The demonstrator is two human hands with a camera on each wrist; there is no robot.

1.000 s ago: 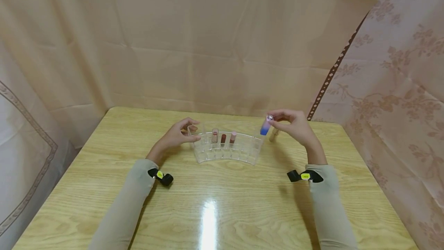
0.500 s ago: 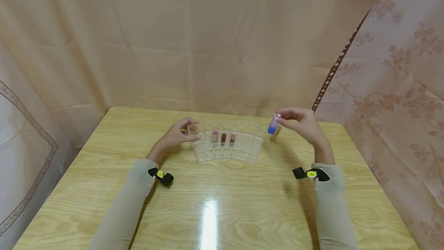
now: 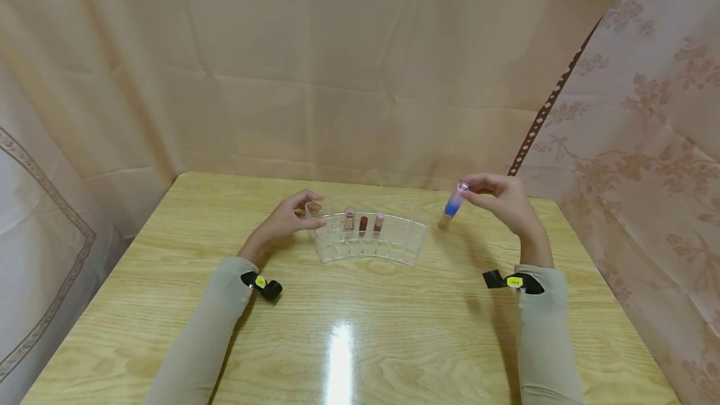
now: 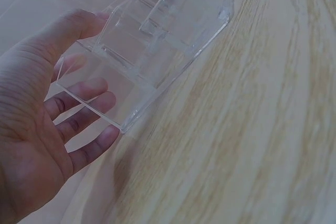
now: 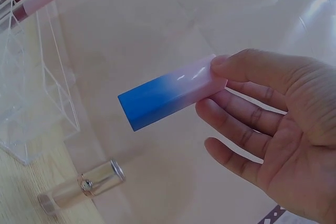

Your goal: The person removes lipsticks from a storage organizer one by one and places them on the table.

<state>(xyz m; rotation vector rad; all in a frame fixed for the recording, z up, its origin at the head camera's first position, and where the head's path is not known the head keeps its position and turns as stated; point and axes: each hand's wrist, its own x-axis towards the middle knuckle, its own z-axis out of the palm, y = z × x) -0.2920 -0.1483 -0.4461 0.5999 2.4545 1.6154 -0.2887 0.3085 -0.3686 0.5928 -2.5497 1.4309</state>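
My left hand (image 3: 287,214) grips the left end of a clear acrylic lipstick organizer (image 3: 369,258), thumb on the near side and fingers behind the end wall, as the left wrist view shows. Three lipsticks stand in its slots: a pale clear-capped one (image 3: 349,220), a dark red one (image 3: 363,224) and a pink-capped one (image 3: 379,222). To the right of the organizer, my right hand (image 3: 500,202) pinches a square pink-to-blue lipstick tube (image 5: 168,93) by its pink end. The blue end points down and left, above the table.
A gold tube (image 5: 86,184) stands on the wooden table (image 3: 360,305) just right of the organizer; the held tube overlaps it in the head view. A beige curtain (image 3: 337,80) hangs behind the table, and a patterned cloth (image 3: 647,142) hangs at the right.
My right hand has moved right, away from the organizer, carrying the pink-to-blue lipstick tube over the gold tube. My left hand and the organizer have stayed in place.
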